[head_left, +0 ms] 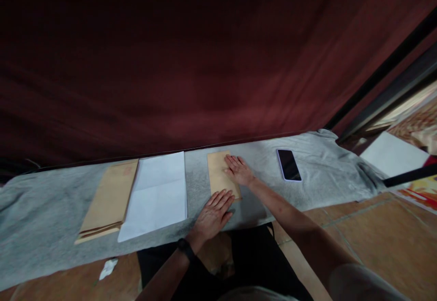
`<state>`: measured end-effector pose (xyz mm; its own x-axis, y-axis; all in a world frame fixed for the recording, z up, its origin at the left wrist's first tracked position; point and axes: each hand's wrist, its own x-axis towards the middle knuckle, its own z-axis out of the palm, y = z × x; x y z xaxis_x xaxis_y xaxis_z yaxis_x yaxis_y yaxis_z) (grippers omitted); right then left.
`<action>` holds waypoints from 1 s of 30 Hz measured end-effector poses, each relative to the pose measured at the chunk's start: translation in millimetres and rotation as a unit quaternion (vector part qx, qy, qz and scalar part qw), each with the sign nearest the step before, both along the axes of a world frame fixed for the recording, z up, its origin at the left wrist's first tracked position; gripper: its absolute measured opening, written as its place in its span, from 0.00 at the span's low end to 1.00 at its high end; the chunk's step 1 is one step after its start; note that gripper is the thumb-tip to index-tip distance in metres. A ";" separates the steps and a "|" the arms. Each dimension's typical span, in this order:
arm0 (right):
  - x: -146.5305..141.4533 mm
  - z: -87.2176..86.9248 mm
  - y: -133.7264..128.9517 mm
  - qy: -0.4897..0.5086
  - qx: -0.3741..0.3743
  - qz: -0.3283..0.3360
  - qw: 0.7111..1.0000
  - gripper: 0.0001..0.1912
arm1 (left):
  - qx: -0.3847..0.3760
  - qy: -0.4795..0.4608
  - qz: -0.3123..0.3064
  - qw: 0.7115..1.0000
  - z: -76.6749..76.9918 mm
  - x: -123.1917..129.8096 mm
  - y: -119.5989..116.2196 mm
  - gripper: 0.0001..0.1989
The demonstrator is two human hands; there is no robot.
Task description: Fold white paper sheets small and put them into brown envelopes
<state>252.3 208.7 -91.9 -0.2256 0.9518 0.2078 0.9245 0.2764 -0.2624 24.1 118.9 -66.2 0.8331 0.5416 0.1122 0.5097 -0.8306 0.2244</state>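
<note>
A tan paper envelope (218, 171) lies flat on the grey cloth in front of me. My left hand (213, 214) rests on its near end, fingers stretched out and palm down, with a dark band on the wrist. Across the envelope's right side lies my right hand (239, 170), also flat with its fingers extended. Neither hand grips anything. To the left sits a stack of white paper sheets (157, 194) with a faint crease across the middle. Beyond it is a pile of larger tan envelopes (111, 196), partly touching the sheets.
A phone with a pale purple case (289, 165) lies right of my hands. Grey cloth (319, 173) covers the long narrow surface, backed by a dark red curtain (205, 87). Crumpled white paper (108, 268) lies on the tiled floor. Dark bars (385, 68) stand at right.
</note>
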 end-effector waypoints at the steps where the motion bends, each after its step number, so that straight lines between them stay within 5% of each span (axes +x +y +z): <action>1: 0.0 -1.0 -9.1 0.001 0.007 0.010 1.000 0.29 | 0.000 -0.001 0.002 1.000 0.4 0.2 -0.3 0.27; 13: 1.6 7.1 -141.8 0.010 0.042 0.104 0.994 0.28 | 0.020 -0.028 0.004 0.999 -4.3 -0.4 -2.0 0.27; 24: 8.9 13.3 -153.8 0.046 0.036 0.112 0.992 0.21 | 0.001 -0.073 0.077 0.994 0.8 -0.7 -7.8 0.18; 30: 6.4 13.9 -153.1 0.051 0.028 0.108 0.992 0.19 | 0.000 -0.084 0.103 0.991 1.9 33.1 27.3 0.17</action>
